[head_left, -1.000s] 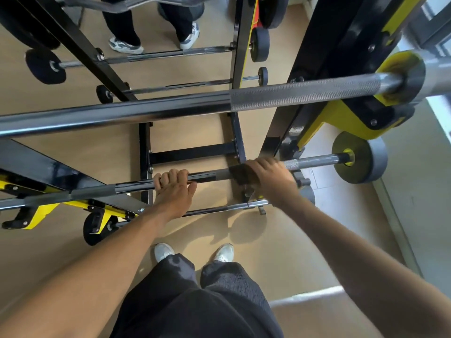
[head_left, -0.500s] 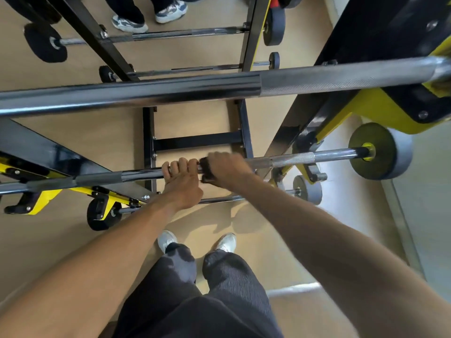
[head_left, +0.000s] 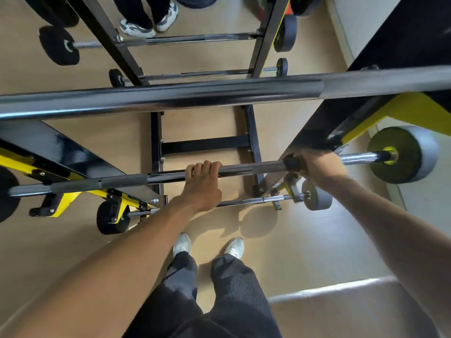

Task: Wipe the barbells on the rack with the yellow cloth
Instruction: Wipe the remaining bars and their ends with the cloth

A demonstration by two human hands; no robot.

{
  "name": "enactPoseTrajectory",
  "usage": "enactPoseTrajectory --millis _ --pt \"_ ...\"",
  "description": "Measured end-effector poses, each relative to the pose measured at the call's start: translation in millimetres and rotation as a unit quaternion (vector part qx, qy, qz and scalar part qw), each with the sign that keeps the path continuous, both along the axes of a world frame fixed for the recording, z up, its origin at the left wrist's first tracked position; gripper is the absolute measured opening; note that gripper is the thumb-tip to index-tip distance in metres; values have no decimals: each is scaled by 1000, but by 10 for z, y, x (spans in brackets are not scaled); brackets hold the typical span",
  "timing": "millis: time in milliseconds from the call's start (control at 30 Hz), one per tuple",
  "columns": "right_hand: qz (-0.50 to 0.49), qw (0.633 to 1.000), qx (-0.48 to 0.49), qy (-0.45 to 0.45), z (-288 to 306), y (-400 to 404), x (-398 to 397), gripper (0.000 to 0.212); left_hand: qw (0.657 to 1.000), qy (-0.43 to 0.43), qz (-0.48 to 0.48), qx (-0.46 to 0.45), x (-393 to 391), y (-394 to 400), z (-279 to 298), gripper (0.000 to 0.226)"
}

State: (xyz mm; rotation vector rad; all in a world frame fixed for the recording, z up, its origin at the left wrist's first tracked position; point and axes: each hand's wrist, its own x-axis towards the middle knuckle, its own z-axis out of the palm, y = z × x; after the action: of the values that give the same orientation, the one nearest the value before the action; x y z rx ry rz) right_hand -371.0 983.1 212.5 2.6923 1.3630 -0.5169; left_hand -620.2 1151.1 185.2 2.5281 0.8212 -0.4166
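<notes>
Head view, left hand: my left hand [head_left: 203, 185] has its fingers curled over the middle barbell [head_left: 249, 167] near its centre.
Head view, right hand: my right hand [head_left: 319, 167] clenches a dark-looking cloth [head_left: 291, 163] around the same bar, near the grey weight plate [head_left: 405, 154].
Head view, rack: the black-and-yellow rack [head_left: 361, 123] carries a thicker bar [head_left: 195, 96] above and a thinner one [head_left: 256, 200] below.

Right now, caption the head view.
Left hand steadies a racked barbell while the right hand wipes it with a dark-looking cloth.
</notes>
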Motion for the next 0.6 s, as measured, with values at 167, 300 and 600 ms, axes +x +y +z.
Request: enactPoseTrajectory --millis 167,300,600 --pt "-33 999 -11 -26 -79 368 -452 13 999 15 -14 24 -51 3 -23 64" --pt "37 999 16 -2 -123 678 -916 18 1000 15 -14 23 -101 51 -44 63" --pt "-24 999 -8 20 92 100 -47 27 1000 -11 -27 7 -85 65 -73 59"
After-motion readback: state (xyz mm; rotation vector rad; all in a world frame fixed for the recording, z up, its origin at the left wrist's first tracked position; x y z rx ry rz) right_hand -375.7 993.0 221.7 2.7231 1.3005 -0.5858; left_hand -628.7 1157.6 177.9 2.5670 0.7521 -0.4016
